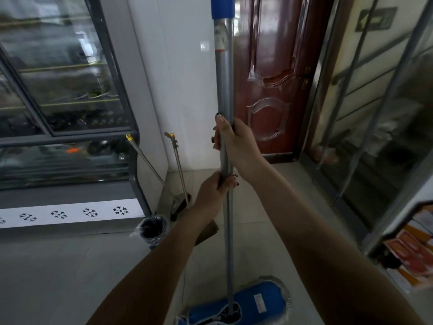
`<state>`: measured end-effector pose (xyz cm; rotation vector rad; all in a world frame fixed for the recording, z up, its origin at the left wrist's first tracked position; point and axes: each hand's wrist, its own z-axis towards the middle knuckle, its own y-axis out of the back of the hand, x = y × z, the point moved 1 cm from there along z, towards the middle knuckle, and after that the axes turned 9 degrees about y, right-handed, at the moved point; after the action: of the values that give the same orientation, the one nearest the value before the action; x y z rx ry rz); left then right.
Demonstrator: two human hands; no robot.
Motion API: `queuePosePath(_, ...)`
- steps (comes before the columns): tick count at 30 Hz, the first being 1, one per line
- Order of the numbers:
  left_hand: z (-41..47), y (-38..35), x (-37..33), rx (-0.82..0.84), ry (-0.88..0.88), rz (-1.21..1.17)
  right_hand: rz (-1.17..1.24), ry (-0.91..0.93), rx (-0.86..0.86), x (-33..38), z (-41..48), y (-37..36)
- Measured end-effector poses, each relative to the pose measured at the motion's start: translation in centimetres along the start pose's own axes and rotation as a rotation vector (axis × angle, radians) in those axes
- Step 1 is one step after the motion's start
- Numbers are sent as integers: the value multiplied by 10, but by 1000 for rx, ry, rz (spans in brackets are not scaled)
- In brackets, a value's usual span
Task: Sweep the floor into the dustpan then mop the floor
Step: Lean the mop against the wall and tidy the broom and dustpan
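The blue mop head [254, 302] lies flat on the pale tiled floor [70, 266] at the bottom edge of the view, below both forearms. Its grey mop handle [225, 90] rises almost upright through the middle, with a blue sleeve at the top. The left hand [214, 191] grips the handle lower down, fingers curled round it and dark nails showing on the far side. The right hand [236, 141] grips it higher up, thumb lying along the pole and fingers wrapped behind. The two hands are apart on the pole, with bare pole between them. Open tile spreads to the left of the mop and ahead towards the corner. On the right a glass-fronted shelf unit [375, 113] runs close beside the arm, and stacked orange packets sit at its near end. Beyond the left forearm a small bin [153, 231] lined with a dark bag stands at the foot of a display fridge [58, 90], whose base carries a white strip with snowflake marks. Just past the bin, a dustpan [153, 168] and a broom [181, 174], both long-handled, lean against the white wall [182, 90], well apart from both hands. Farthest off, a closed reddish-brown door [269, 78] stands behind the handle.
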<state>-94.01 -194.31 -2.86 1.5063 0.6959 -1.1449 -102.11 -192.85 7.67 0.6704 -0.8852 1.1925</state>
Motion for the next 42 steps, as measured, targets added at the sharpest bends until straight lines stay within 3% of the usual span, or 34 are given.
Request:
queuePosePath(9,76,-53,-49,143,-105,-40,-125,46,-62,-7,61,66)
queuePosePath(25,297,-109,-70,260,-272,-57,-384,159,-287,-102,243,134)
queuePosePath(31,374,-111,-74,257,-310,-15,-427,158,-243,-137,307,148)
queuePosePath(42,553,-113,-75,285,-231,24,-301,137,-137,-230,469,171)
